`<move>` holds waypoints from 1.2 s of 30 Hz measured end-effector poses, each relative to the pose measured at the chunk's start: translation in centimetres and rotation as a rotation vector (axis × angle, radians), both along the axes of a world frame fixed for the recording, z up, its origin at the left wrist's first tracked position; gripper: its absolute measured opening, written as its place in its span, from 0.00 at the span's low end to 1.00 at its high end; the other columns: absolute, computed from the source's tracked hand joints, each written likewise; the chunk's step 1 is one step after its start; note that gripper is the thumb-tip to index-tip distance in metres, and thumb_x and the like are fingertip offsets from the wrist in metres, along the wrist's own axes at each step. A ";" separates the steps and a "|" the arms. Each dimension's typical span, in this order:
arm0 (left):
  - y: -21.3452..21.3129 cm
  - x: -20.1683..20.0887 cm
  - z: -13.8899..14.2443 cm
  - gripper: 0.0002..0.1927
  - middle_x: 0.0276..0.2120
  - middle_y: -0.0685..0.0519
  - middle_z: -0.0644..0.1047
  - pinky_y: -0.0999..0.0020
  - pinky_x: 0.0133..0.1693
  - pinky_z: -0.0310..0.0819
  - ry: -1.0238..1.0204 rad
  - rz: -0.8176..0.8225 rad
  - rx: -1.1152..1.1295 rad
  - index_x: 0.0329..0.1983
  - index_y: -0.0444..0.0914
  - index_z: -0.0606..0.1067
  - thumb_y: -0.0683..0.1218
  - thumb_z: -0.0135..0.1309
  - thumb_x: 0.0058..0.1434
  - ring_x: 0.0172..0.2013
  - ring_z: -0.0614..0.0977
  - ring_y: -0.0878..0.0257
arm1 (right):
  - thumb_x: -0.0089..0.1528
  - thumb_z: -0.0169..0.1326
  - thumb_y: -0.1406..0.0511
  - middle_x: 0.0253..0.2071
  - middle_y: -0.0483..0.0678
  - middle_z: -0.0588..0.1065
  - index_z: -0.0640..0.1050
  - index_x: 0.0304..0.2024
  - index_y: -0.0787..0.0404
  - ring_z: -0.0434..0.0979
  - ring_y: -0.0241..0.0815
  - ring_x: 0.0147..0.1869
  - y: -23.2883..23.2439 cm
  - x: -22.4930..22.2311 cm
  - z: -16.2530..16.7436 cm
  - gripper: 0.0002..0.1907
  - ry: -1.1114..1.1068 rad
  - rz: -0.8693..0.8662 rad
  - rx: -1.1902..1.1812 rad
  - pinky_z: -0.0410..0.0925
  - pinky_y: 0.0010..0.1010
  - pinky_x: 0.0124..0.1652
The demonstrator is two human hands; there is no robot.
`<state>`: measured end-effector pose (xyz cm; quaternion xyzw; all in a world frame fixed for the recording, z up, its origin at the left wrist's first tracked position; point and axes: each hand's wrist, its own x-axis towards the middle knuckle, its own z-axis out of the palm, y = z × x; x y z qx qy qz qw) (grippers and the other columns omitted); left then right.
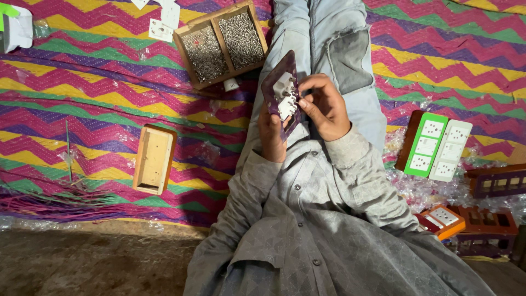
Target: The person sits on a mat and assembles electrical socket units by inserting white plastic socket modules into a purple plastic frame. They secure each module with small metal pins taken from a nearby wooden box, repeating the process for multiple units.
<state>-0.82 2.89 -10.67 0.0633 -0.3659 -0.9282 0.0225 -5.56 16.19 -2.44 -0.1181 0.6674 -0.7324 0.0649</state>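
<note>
Bright zigzag-patterned woven mat [98, 93] covers the floor, with the person sitting on it, legs stretched toward the far side. Left hand [271, 137] grips the dark purple rectangular faceplate [278, 82] from below, holding it upright over the lap. Right hand [324, 107] pinches the small white plastic socket insert [287, 105] against the plate's back. Looks to me like the seating step: the insert is going into its cutout, and it'll want squaring up and a firm press. Far left sits a two-compartment wooden box of silver screws [222, 43], near left an empty wooden back box [154, 159], right a green three-socket plate [426, 145] beside a white one [451, 151].
</note>
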 end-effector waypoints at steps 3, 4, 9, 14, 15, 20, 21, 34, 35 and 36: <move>0.2 0.1 -0.4 0.42 0.57 0.48 0.73 0.62 0.58 0.75 0.009 0.011 0.022 0.68 0.33 0.66 0.68 0.59 0.66 0.56 0.77 0.61 | 0.72 0.54 0.74 0.56 0.47 0.68 0.76 0.54 0.65 0.67 0.34 0.53 0.2 0.1 0.0 0.08 0.076 0.018 0.106 0.63 0.24 0.56; 0.1 0.1 -0.6 0.42 0.57 0.48 0.73 0.62 0.58 0.74 0.009 0.011 0.015 0.68 0.33 0.66 0.68 0.59 0.66 0.57 0.77 0.60 | 0.73 0.55 0.75 0.55 0.47 0.69 0.77 0.54 0.64 0.67 0.34 0.52 0.2 0.1 0.0 0.08 0.108 0.023 0.138 0.63 0.24 0.56; -0.1 0.5 -1.3 0.43 0.61 0.48 0.70 0.57 0.60 0.74 -0.126 0.002 0.010 0.69 0.37 0.61 0.70 0.56 0.64 0.61 0.75 0.57 | 0.68 0.55 0.72 0.56 0.45 0.73 0.71 0.58 0.62 0.70 0.33 0.58 -0.2 0.0 0.2 0.15 -0.100 -0.037 -0.103 0.64 0.24 0.55; -0.2 0.5 -1.6 0.44 0.63 0.45 0.70 0.54 0.61 0.73 -0.113 -0.026 0.020 0.70 0.34 0.62 0.71 0.54 0.65 0.62 0.74 0.54 | 0.66 0.61 0.73 0.53 0.47 0.76 0.76 0.51 0.66 0.72 0.33 0.51 -0.7 -0.1 0.4 0.11 0.032 -0.150 0.150 0.66 0.25 0.52; -0.2 0.5 -1.6 0.44 0.63 0.45 0.70 0.54 0.61 0.73 -0.108 -0.034 0.029 0.70 0.34 0.62 0.71 0.54 0.65 0.62 0.74 0.54 | 0.66 0.62 0.73 0.52 0.47 0.77 0.78 0.48 0.66 0.73 0.33 0.50 -0.6 -0.2 0.5 0.09 0.049 -0.162 0.206 0.66 0.25 0.51; -0.4 0.4 -1.5 0.46 0.62 0.45 0.71 0.57 0.57 0.75 -0.146 -0.104 0.007 0.70 0.33 0.62 0.73 0.50 0.66 0.60 0.75 0.56 | 0.61 0.65 0.73 0.47 0.49 0.78 0.82 0.40 0.66 0.76 0.38 0.48 -0.4 -0.6 1.2 0.06 0.124 -0.234 0.329 0.69 0.27 0.50; -0.4 0.3 -1.4 0.46 0.62 0.45 0.71 0.58 0.57 0.75 -0.145 -0.125 0.013 0.70 0.33 0.62 0.73 0.49 0.66 0.59 0.76 0.57 | 0.61 0.65 0.74 0.47 0.49 0.78 0.82 0.40 0.66 0.76 0.40 0.50 -0.4 -0.7 1.4 0.06 0.180 -0.244 0.365 0.69 0.28 0.52; -0.5 -0.8 1.9 0.44 0.62 0.48 0.71 0.60 0.57 0.75 -0.149 -0.169 0.250 0.73 0.37 0.58 0.72 0.44 0.68 0.58 0.76 0.58 | 0.62 0.65 0.71 0.46 0.48 0.74 0.85 0.47 0.60 0.72 0.44 0.52 -0.8 -0.4 2.9 0.11 0.265 -0.221 0.450 0.67 0.30 0.52; -0.6 -0.8 1.9 0.44 0.61 0.48 0.71 0.60 0.56 0.75 -0.145 -0.163 0.239 0.73 0.37 0.58 0.72 0.45 0.68 0.58 0.76 0.58 | 0.62 0.65 0.71 0.45 0.48 0.74 0.85 0.46 0.59 0.72 0.43 0.51 -0.8 -0.5 2.8 0.10 0.260 -0.224 0.449 0.66 0.30 0.51; -0.6 -0.8 1.8 0.44 0.61 0.48 0.71 0.59 0.56 0.75 -0.140 -0.157 0.228 0.73 0.36 0.59 0.72 0.45 0.69 0.57 0.76 0.58 | 0.61 0.65 0.71 0.45 0.48 0.74 0.85 0.46 0.59 0.72 0.43 0.51 -0.8 -0.6 2.8 0.10 0.256 -0.228 0.448 0.66 0.29 0.50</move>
